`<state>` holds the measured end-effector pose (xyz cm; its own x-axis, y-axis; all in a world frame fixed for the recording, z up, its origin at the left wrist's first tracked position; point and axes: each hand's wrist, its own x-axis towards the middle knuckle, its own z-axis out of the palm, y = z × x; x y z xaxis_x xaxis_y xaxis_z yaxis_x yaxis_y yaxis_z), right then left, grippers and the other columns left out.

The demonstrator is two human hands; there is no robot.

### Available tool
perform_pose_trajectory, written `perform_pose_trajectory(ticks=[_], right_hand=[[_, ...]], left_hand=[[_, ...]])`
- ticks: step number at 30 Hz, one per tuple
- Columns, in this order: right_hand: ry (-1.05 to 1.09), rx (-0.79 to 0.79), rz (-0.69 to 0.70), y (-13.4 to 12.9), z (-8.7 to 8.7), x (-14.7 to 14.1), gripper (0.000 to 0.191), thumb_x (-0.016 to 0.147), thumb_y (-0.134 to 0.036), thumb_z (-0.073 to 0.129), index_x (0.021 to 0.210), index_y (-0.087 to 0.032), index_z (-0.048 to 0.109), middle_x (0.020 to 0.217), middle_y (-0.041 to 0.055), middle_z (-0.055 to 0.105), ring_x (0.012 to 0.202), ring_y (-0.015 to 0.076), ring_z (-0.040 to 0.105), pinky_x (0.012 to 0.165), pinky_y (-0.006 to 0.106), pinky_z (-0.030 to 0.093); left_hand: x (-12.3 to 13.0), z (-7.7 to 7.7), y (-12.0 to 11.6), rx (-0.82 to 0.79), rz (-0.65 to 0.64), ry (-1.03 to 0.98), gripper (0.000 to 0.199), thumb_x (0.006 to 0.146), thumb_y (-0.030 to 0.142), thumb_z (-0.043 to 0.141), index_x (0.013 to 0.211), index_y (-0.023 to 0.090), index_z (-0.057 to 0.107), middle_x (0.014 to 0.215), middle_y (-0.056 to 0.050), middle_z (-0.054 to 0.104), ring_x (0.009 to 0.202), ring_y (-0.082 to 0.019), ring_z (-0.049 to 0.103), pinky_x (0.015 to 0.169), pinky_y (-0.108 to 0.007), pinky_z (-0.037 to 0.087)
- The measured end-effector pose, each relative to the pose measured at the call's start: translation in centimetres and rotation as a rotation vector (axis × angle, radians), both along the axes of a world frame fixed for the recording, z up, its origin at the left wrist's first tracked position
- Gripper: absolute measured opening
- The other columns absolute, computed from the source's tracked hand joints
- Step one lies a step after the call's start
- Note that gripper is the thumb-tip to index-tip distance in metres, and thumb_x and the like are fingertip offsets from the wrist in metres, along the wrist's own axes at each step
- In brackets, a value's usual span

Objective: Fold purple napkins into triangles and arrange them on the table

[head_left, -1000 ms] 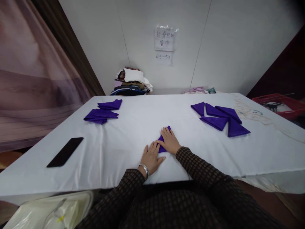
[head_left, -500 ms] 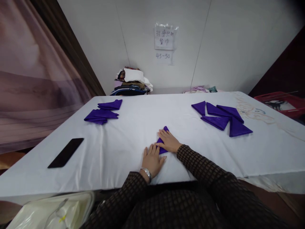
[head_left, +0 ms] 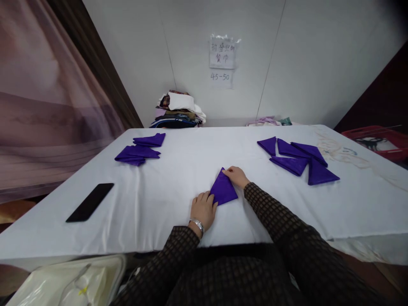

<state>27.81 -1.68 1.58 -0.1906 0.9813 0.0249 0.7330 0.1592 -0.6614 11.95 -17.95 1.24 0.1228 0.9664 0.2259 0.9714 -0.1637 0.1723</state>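
A purple napkin (head_left: 223, 189) lies on the white tablecloth in front of me, folded into a triangle-like shape with its point away from me. My right hand (head_left: 236, 176) pinches its edge near the far tip between thumb and fingers. At the near left corner, my left hand (head_left: 203, 210) has its thumb and fingertips closed on the cloth. Several folded purple napkins (head_left: 290, 165) are grouped at the right of the table. On the far left are more purple napkins (head_left: 138, 154), loosely folded and overlapping.
A dark flat rectangular object (head_left: 91, 203) lies on the left of the table. Behind the table stands a pile of clothes (head_left: 180, 109) against the wall, below a paper sign (head_left: 222, 55). A red basket (head_left: 376, 142) is at the right, and a plastic-covered bin (head_left: 73, 284) sits below the near edge.
My right hand has gone from lying flat on the napkin to pinching its far right edge. The napkin now shows a wider triangle. My left hand has stayed near its left corner.
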Motion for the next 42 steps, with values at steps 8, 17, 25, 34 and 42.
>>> perform_pose_trajectory(ticks=[8,17,25,34,42], right_hand=[[0.093,-0.067,0.063,1.7,0.2,-1.9,0.025,0.076,-0.035,0.057,0.067,-0.014,0.066,0.068,0.0039,0.067,0.066,0.0144,0.058,0.057,0.022,0.038],[0.142,-0.028,0.136,1.6,0.6,-1.2,0.033,0.079,-0.040,0.047,0.071,-0.014,0.066,0.065,0.0012,0.063,0.061,0.0133,0.054,0.056,0.022,0.039],[-0.102,0.018,0.186,2.0,0.4,-1.5,0.025,0.080,-0.030,0.052,0.063,-0.017,0.064,0.069,0.0032,0.065,0.071,0.0155,0.057,0.064,0.023,0.037],[-0.320,0.044,0.085,1.1,0.3,-1.8,0.022,0.083,-0.036,0.053,0.092,-0.019,0.064,0.095,0.0084,0.067,0.088,0.0205,0.058,0.070,0.027,0.040],[-0.399,-0.004,0.048,0.5,1.1,0.6,0.019,0.081,-0.030,0.053,0.080,-0.018,0.068,0.089,0.0087,0.069,0.084,0.0204,0.061,0.064,0.026,0.039]], left_hand=[[0.1,0.1,-0.1,-0.020,0.009,-0.004,0.028,0.088,0.031,0.046,0.111,0.021,0.058,0.122,-0.007,0.057,0.110,-0.024,0.047,0.089,-0.041,0.038],[0.1,0.2,-0.1,-0.031,-0.001,-0.044,0.028,0.088,0.031,0.045,0.111,0.022,0.058,0.123,-0.007,0.056,0.111,-0.025,0.047,0.090,-0.043,0.038],[0.2,0.1,-0.1,-0.038,0.005,-0.035,0.028,0.087,0.031,0.046,0.110,0.021,0.058,0.122,-0.007,0.057,0.111,-0.025,0.047,0.090,-0.043,0.038],[-0.1,0.2,-0.3,-0.034,0.034,-0.064,0.030,0.087,0.034,0.046,0.112,0.023,0.059,0.122,-0.007,0.056,0.106,-0.025,0.049,0.085,-0.041,0.041],[-2.5,1.0,2.5,-0.080,0.097,-0.087,0.032,0.083,0.031,0.053,0.114,0.025,0.058,0.113,-0.005,0.060,0.104,-0.023,0.051,0.087,-0.039,0.041]])
